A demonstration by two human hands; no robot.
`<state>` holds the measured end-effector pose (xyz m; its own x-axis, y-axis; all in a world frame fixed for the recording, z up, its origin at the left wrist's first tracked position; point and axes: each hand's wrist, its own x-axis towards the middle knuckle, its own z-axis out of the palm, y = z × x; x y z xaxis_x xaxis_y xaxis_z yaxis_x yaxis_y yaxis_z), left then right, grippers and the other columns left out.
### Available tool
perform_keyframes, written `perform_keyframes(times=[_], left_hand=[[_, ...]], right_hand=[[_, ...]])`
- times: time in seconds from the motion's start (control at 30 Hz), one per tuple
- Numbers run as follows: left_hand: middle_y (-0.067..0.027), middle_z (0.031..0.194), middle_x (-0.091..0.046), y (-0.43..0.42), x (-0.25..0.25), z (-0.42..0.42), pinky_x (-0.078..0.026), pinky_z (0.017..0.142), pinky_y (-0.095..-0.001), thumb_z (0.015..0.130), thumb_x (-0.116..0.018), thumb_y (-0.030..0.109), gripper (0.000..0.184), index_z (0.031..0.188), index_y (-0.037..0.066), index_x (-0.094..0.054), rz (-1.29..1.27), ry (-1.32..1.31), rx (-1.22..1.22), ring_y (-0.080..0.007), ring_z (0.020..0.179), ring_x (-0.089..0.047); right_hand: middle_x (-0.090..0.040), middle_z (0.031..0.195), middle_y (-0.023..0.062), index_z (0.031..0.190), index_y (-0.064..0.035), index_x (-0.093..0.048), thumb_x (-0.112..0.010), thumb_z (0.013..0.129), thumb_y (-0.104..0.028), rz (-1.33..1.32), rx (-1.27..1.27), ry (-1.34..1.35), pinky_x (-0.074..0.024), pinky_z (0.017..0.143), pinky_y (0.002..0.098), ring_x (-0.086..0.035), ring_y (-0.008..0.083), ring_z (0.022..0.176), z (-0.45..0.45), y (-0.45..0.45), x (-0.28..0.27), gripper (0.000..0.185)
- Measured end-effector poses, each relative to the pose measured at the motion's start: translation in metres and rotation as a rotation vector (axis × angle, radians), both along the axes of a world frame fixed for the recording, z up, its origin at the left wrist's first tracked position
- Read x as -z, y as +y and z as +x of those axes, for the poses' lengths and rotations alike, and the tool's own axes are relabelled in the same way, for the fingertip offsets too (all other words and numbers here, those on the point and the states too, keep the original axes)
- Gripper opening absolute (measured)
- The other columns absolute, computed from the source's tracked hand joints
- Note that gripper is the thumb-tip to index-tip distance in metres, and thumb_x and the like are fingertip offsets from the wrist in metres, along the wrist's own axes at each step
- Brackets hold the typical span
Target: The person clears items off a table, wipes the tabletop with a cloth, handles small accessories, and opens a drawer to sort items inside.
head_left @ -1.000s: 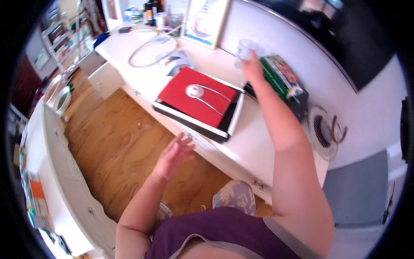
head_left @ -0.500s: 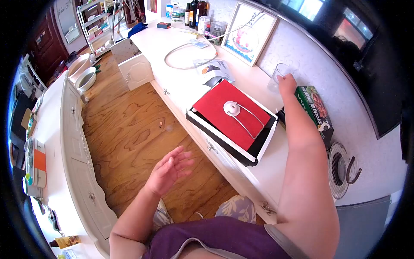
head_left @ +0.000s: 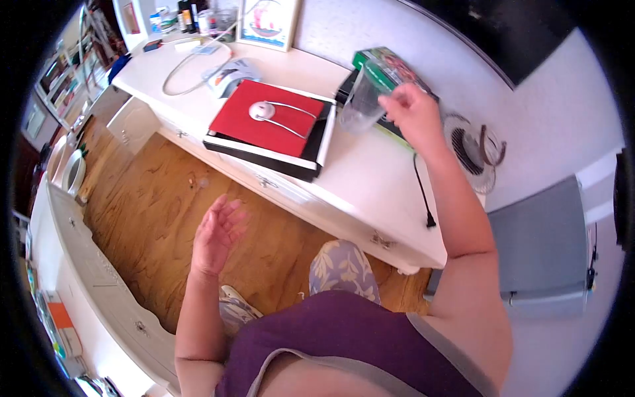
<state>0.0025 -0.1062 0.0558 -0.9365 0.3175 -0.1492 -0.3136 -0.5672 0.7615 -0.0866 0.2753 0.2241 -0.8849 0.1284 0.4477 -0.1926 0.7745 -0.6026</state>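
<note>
My right hand (head_left: pixel 411 112) is closed on the rim of a clear cup (head_left: pixel 360 106), holding it tilted above the white cabinet top. Beyond the cup is a green box with a food picture (head_left: pixel 390 63), partly seen through its clear wall. To the cup's left a red folder or panel (head_left: pixel 281 132) lies on a black-and-white box (head_left: pixel 324 142), with a white round piece and a bent wire (head_left: pixel 264 110) on top. My left hand (head_left: pixel 220 231) hangs over the wooden floor, fingers apart and holding nothing.
The long white cabinet (head_left: pixel 370 192) carries a silver pouch (head_left: pixel 231 74), a looped pale cable (head_left: pixel 173 73), a framed picture (head_left: pixel 266 23) and several bottles. A black plug (head_left: pixel 430 220) lies near its right end, by a round mesh item (head_left: pixel 469 149). A grey bin-like box (head_left: pixel 542 231) stands at right.
My right hand has lifted the cup from beside the wall and brought it nearer, tilted. The view has turned right. My left hand stays open over the floor.
</note>
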Motion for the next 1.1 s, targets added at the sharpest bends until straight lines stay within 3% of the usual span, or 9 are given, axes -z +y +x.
perform_keyframes(times=[0.17, 0.43, 0.73, 0.9, 1.1], left_hand=[[-0.0107, 0.124, -0.049, 0.014, -0.003, 0.012, -0.044, 0.086, -0.0355, 0.089, -0.051, 0.042, 0.060, 0.134, 0.006, -0.034, 0.011, 0.030, 0.013, -0.0204, 0.106, -0.051], [-0.0104, 0.121, -0.051, 0.032, 0.015, 0.019, -0.046, 0.084, -0.0330, 0.092, -0.047, 0.037, 0.054, 0.133, 0.006, -0.035, -0.067, -0.010, 0.051, -0.0179, 0.103, -0.053], [-0.0084, 0.117, -0.054, 0.043, 0.029, 0.032, -0.045, 0.083, -0.0319, 0.093, -0.045, 0.033, 0.048, 0.132, 0.006, -0.037, -0.166, -0.063, 0.054, -0.0169, 0.101, -0.054], [-0.0072, 0.117, -0.055, 0.050, 0.030, 0.044, -0.043, 0.083, -0.0329, 0.092, -0.046, 0.035, 0.045, 0.129, 0.009, -0.042, -0.253, -0.097, -0.001, -0.0169, 0.099, -0.054], [-0.0060, 0.116, -0.056, 0.047, 0.043, 0.050, -0.044, 0.082, -0.0344, 0.090, -0.049, 0.036, 0.041, 0.123, 0.012, -0.047, -0.240, -0.090, 0.030, -0.0173, 0.099, -0.054]], right_hand=[[-0.058, 0.064, 0.0079, 0.079, -0.0016, -0.055, -0.072, 0.075, -0.020, -0.037, 0.087, -0.144, -0.0433, 0.054, 0.0291, -0.052, 0.0128, 0.058, 0.111, 0.031, 0.017, 0.025], [-0.056, 0.062, 0.0087, 0.081, -0.0012, -0.055, -0.071, 0.074, -0.020, -0.044, 0.275, -0.093, -0.0434, 0.053, 0.0282, -0.052, 0.0148, 0.055, 0.211, 0.074, 0.027, 0.025], [-0.061, 0.068, 0.0150, 0.083, -0.0012, -0.056, -0.069, 0.075, -0.023, 0.024, 0.486, -0.107, -0.0470, 0.058, 0.0349, -0.060, 0.0247, 0.062, 0.261, 0.122, 0.022, 0.026], [-0.061, 0.072, 0.0195, 0.084, -0.0012, -0.056, -0.068, 0.075, -0.026, 0.199, 0.528, -0.079, -0.0468, 0.063, 0.0394, -0.061, 0.0339, 0.069, 0.267, 0.155, 0.043, 0.029], [-0.062, 0.076, 0.0195, 0.085, -0.0025, -0.056, -0.068, 0.076, -0.028, 0.124, 0.566, -0.145, -0.0466, 0.067, 0.0407, -0.061, 0.0356, 0.073, 0.268, 0.174, 0.057, 0.030]])
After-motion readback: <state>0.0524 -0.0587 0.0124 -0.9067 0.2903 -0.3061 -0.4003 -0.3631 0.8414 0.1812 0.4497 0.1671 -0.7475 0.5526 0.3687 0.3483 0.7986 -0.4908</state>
